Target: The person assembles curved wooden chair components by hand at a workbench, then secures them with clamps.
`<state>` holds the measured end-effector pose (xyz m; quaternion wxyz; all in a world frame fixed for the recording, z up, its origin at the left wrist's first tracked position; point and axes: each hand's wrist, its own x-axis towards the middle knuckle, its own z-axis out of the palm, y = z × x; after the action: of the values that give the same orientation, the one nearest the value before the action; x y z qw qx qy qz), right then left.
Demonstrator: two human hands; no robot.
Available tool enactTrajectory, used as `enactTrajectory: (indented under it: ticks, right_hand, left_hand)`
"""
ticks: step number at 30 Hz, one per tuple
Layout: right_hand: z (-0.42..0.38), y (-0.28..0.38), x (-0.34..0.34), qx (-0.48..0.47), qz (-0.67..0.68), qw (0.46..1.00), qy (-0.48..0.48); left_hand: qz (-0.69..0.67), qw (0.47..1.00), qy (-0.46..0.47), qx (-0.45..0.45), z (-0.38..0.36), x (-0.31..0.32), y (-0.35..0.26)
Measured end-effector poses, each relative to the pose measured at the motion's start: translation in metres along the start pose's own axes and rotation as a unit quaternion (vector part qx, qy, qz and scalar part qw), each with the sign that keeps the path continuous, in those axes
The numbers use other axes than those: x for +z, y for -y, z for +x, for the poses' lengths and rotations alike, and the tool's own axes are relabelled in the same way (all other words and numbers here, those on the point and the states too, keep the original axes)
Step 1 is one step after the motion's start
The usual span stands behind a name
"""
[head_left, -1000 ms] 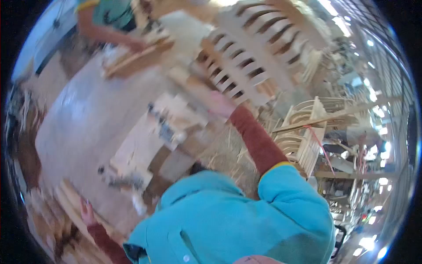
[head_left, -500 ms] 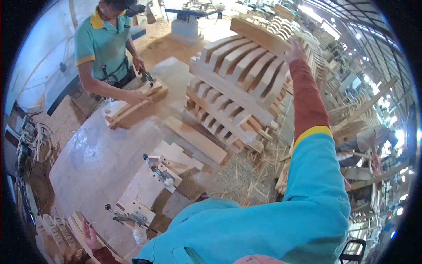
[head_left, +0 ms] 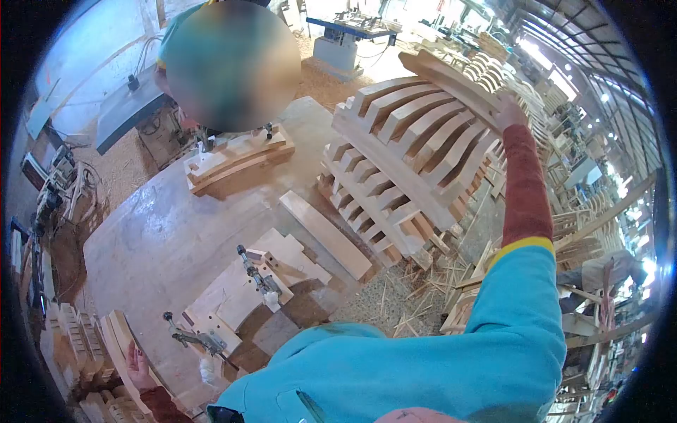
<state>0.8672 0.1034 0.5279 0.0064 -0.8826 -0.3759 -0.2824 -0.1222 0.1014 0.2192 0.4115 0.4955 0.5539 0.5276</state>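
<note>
My right hand (head_left: 510,114) reaches out to the stack, its fingers closed around the near end of a wooden piece (head_left: 451,83) lying across the top. Beneath that piece, curved wooden slats (head_left: 423,116) stand in a row on cross boards. My left hand (head_left: 139,368) is low at the left, fingers stretched out against a long curved wooden strip (head_left: 116,338) by the table edge. Between my hands, a wooden jig (head_left: 222,303) with two toggle clamps (head_left: 259,275) sits on the table, close to my body.
Across the table (head_left: 148,240), a co-worker (head_left: 229,67) leans over another clamped jig (head_left: 243,158). A flat board (head_left: 326,236) lies beside the stack. Slotted wooden parts (head_left: 74,338) are piled at lower left. Wood scraps (head_left: 416,292) litter the floor; a machine (head_left: 342,46) stands behind.
The view has shifted, so most things sit lower and further right. The co-worker has bent forward over their jig. My right hand stays on the wooden piece, which now looks slightly turned.
</note>
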Motion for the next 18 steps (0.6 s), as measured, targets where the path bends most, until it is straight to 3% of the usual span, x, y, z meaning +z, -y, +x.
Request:
enactTrajectory:
  ticks: [2,5,8,10,11,12,13,15,18]
  right_hand:
    - [-0.034,0.031,-0.042,0.017,0.016,0.999,-0.043]
    - [-0.051,0.02,-0.045,-0.11,-0.022,0.976,-0.188]
    - [-0.085,0.041,-0.085,-0.284,0.061,0.89,-0.35]
    - [-0.108,0.074,-0.114,-0.334,0.101,0.853,-0.389]
    - [-0.119,0.093,-0.127,-0.361,0.124,0.83,-0.407]
    - [-0.129,0.109,-0.137,-0.391,0.143,0.814,-0.405]
    - [-0.138,0.129,-0.143,-0.419,0.155,0.793,-0.414]
    - [-0.159,0.174,-0.157,-0.474,0.18,0.747,-0.43]
    - [-0.188,0.231,-0.172,-0.526,0.235,0.705,-0.413]
  left_hand:
    - [0.025,1.0,-0.009,0.007,0.005,0.011,-0.018]
    - [0.061,0.996,0.002,0.067,0.028,0.021,-0.049]
    - [0.083,0.991,-0.009,0.106,0.055,0.061,-0.104]
    - [0.155,0.974,0.009,0.163,0.039,0.142,-0.201]
    - [0.078,0.974,0.068,0.203,0.054,0.152,-0.21]
    - [0.232,0.928,0.069,0.282,0.049,0.183,-0.245]
    - [0.278,0.888,0.085,0.357,0.041,0.211,-0.277]
    - [0.175,0.87,0.187,0.421,0.055,0.247,-0.291]
    - [0.136,0.891,0.376,0.217,0.066,0.291,-0.287]
